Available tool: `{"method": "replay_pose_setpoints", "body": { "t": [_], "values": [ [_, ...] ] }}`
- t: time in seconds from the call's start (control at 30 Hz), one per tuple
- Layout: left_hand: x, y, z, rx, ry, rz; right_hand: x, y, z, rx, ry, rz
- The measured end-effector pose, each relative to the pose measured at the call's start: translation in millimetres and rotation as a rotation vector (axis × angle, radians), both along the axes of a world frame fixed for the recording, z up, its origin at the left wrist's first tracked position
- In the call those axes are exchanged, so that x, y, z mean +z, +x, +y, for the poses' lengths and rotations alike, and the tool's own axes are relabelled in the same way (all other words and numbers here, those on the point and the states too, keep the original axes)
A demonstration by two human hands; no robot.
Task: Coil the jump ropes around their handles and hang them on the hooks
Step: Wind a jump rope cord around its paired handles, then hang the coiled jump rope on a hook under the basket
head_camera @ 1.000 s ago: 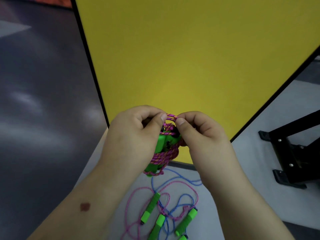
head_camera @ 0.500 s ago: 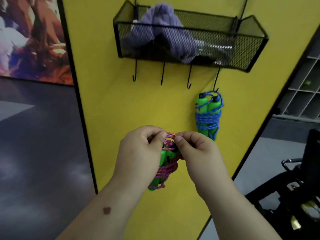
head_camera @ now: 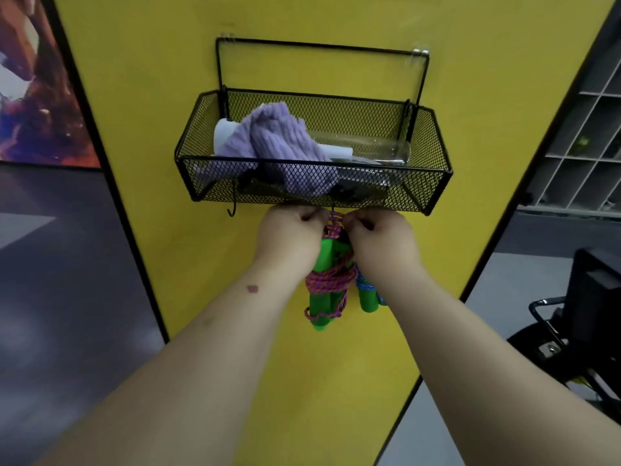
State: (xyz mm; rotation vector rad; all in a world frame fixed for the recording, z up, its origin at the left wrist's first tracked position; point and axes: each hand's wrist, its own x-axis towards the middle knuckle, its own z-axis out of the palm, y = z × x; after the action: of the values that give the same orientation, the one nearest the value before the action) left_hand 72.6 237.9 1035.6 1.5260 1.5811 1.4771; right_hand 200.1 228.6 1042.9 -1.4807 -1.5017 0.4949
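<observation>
Both hands up under the wire basket (head_camera: 433, 183), pinching the top loop of the pink jump rope (head_camera: 331, 280).

The left hand (head_camera: 290, 235) and right hand (head_camera: 379, 235) are closed, fingertips nipping the loop from either side just below the basket's bottom edge. Can't tell if the loop is on a hook, knuckles cover that spot. Only one hook (head_camera: 232, 210) shows clearly, off to the left. The coiled rope and its green handles dangle between the wrists. A blue jump rope (head_camera: 368, 295) peeks out behind the right wrist, mostly hidden. A purple towel (head_camera: 279, 139) sits in the basket.

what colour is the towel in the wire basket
Light purple towel, clearest in the head view.
</observation>
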Motion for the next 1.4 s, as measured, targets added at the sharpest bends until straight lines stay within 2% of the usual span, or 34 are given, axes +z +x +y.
{"method": "replay_pose_setpoints", "body": {
  "t": [0.17, 0.3, 0.37, 0.5, 0.67, 0.97, 1.27, 1.4],
  "values": [
    [-3.8, 5.4, 19.7, 0.06, 0.011, 0.068, -2.3, -1.2, 19.0, -0.078, -0.03, -0.135],
    [-6.3, 5.4, 30.4, 0.099, 0.0, 0.243, 2.1, -6.1, 21.9, -0.132, -0.049, -0.235],
    [-6.1, 5.9, 31.0, 0.127, -0.054, 0.202, 4.6, -8.3, 22.1, -0.166, -0.097, -0.27],
    [-18.5, 9.0, 35.7, 0.103, 0.011, 0.183, 2.5, -9.3, 20.4, -0.17, -0.125, -0.382],
    [-27.7, 6.9, 36.3, 0.07, -0.013, -0.021, -8.9, -10.7, 27.8, -0.168, -0.047, -0.51],
    [-36.2, 6.4, 34.0, 0.041, 0.022, -0.036, -17.2, -10.4, 9.2, -0.077, 0.06, -0.435],
    [-45.0, 1.3, 8.9, 0.091, 0.068, 0.088, -34.3, -3.8, -8.3, -0.077, 0.135, -0.332],
    [-67.7, -6.9, -17.9, 0.151, 0.087, 0.237, -65.3, -1.8, -23.7, -0.09, 0.215, -0.284]
  ]
}}
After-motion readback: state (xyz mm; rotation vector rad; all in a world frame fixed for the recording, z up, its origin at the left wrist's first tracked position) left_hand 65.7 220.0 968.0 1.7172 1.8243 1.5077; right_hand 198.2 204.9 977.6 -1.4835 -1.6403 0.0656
